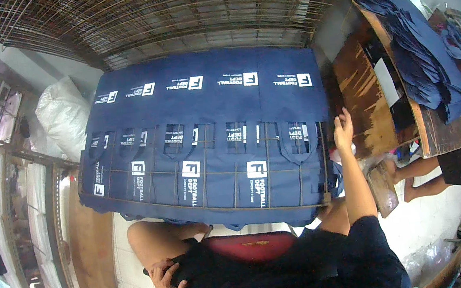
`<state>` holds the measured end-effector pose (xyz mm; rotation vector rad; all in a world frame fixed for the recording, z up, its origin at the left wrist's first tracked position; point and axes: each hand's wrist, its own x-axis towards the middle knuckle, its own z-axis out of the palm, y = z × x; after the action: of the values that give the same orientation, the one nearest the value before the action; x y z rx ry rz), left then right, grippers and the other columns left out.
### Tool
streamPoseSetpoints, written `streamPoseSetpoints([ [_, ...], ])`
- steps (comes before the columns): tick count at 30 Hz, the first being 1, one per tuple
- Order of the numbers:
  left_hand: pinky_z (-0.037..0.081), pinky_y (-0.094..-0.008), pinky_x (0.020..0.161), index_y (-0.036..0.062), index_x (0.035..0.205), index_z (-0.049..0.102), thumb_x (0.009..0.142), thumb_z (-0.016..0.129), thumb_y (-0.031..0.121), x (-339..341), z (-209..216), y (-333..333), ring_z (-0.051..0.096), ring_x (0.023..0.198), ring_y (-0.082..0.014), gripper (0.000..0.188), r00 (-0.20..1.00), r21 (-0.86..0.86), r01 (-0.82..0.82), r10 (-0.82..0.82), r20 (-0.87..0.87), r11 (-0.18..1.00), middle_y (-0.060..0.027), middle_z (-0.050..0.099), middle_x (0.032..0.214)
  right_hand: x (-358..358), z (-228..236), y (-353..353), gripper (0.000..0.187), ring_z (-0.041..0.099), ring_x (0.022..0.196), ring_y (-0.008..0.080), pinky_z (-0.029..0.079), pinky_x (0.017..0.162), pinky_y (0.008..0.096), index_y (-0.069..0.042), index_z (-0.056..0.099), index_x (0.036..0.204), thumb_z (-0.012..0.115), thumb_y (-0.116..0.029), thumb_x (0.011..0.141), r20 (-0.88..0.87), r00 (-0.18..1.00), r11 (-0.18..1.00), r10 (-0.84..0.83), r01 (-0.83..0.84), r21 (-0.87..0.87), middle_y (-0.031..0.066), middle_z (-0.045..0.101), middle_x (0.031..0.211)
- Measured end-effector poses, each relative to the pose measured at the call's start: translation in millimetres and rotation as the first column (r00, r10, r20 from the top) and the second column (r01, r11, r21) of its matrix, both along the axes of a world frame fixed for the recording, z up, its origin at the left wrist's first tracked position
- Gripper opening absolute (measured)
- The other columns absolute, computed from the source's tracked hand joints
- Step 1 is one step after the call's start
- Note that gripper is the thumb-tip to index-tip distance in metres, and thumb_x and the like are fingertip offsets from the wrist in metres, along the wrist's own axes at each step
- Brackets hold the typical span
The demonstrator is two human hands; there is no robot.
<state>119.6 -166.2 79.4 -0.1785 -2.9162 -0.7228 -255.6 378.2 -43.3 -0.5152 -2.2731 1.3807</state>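
In front of me a wire drying rack [225, 208] holds several dark blue fabric bags [218, 101] in rows, with white prints facing up. The far row lies flat on a raised tier. Beneath it the nearer row shows through the wires, its handles [298, 155] looping between them. My right hand [343, 129] is raised beside the rack's right edge, its fingers apart and nothing visible in them; whether it touches the frame I cannot tell. On my black clothing over the left thigh rests my left hand [166, 280], fingers spread and slightly bent, holding nothing.
More wire tiers [192, 6] tilt up behind the rack. On the right, a wooden cabinet [375, 92] carries piled blue fabric [419, 50]; another person's bare legs [423, 175] are close by. Left are a white plastic sack [62, 115], shelving [47, 231] and a wooden board [96, 265].
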Motion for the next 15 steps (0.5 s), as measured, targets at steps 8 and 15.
streamPoseSetpoints([
  [8,0.032,-0.0451,0.085,0.0054,0.100,0.064,0.069,0.059,0.051,2,-6,-7,0.050,0.098,-0.0313,0.055,0.998,-0.012,0.057,-0.057,-0.017,0.998,-0.0146,0.055,0.100,144,-12,42,0.039,0.057,0.079,0.0163,0.045,0.072,0.0298,-0.009,0.048,0.127,0.056,-0.013,0.089,-0.031,0.996,0.990,-0.087,0.083,-0.110,0.0083,0.057,0.102],
  [15,0.032,-0.0447,0.086,0.0061,0.099,0.063,0.070,0.060,0.050,0,-4,-1,0.051,0.096,-0.0316,0.053,0.996,-0.049,0.058,-0.061,-0.064,0.997,-0.0143,0.055,0.100,193,-32,42,0.034,0.057,0.069,0.0114,0.042,0.053,0.0238,-0.008,0.051,0.122,0.057,-0.014,0.089,0.001,0.949,0.939,-0.316,0.313,-0.140,0.0045,0.058,0.089],
])
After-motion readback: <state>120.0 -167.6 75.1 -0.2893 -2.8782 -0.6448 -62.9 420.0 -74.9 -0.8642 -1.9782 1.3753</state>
